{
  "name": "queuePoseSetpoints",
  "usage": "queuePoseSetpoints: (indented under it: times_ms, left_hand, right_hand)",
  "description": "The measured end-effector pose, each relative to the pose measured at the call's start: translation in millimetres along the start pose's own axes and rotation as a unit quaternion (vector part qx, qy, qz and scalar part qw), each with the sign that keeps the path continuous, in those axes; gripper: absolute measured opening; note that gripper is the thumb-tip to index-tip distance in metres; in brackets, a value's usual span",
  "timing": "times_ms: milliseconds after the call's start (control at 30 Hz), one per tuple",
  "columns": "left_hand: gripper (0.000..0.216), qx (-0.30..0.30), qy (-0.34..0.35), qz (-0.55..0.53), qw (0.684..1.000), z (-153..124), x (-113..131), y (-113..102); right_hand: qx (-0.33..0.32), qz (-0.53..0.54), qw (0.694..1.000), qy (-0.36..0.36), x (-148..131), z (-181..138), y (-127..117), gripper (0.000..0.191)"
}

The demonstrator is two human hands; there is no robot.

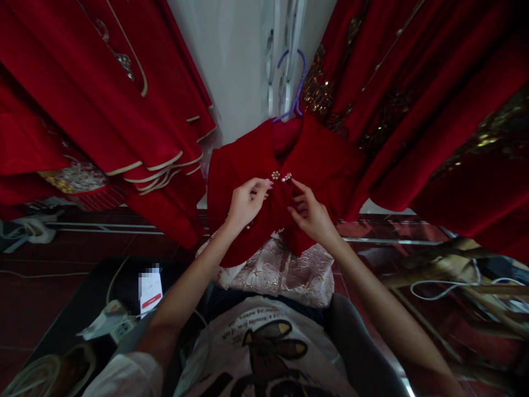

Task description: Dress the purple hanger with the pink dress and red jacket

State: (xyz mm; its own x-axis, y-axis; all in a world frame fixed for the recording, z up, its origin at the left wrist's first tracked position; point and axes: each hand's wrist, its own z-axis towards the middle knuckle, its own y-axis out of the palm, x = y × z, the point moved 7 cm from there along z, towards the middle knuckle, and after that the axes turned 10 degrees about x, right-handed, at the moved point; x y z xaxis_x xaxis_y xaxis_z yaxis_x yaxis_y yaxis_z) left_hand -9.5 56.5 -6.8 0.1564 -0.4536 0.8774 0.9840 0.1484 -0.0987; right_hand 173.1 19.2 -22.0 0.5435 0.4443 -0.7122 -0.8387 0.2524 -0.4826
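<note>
As hands (247, 205) (312, 214) flank round-beaded clasps (275, 175), red garment (237, 165), crinkled shimmery cloth (275, 278)

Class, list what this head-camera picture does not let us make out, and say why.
Head view: the lower part of the hanger, hidden inside the red garment.
Head view: what the left hand pinches, if anything, covered by the hand itself.
Head view: the wording on the phone, partly pixelated and too small.
Head view: the tops of the hanging red clothes at left, cut off by the top edge.
</note>
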Motion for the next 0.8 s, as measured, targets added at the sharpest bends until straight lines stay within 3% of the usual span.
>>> queuePoseSetpoints:
  times_ms: [100, 167, 267, 333, 467, 567, 667, 800]
  left_hand:
    - [0.025, 0.055, 0.022, 0.058, 0.997, -2, -5, -30]
    - [0.019, 0.088, 0.037, 0.098, 0.991, -5, -12, -46]
    - [0.014, 0.108, 0.052, 0.154, 0.981, -11, -23, -57]
    - [0.023, 0.108, 0.049, 0.175, 0.977, -15, -29, -55]
    - [0.029, 0.100, 0.034, 0.181, 0.978, -21, -36, -47]
    - [0.023, 0.104, 0.032, 0.180, 0.978, -21, -36, -45]
    - [0.018, 0.110, 0.031, 0.185, 0.976, -20, -36, -47]
    - [0.019, 0.135, 0.022, 0.149, 0.979, -18, -41, -51]
  right_hand:
    - [0.031, -0.003, 0.999, 0.045, 10, 3, -42, 0.042]
    - [0.041, 0.013, 0.998, 0.050, 3, 10, -67, 0.034]
    - [0.032, 0.085, 0.995, 0.050, -27, 21, -89, 0.034]
    - [0.011, 0.122, 0.992, 0.045, -52, 25, -91, 0.037]
    - [-0.087, 0.162, 0.983, 0.028, -84, 20, -60, 0.041]
    - [-0.154, 0.167, 0.973, 0.036, -76, 11, -20, 0.038]
    - [-0.133, 0.134, 0.981, 0.046, -49, 11, 15, 0.033]
    - [-0.100, 0.173, 0.972, 0.126, -14, 21, 60, 0.033]
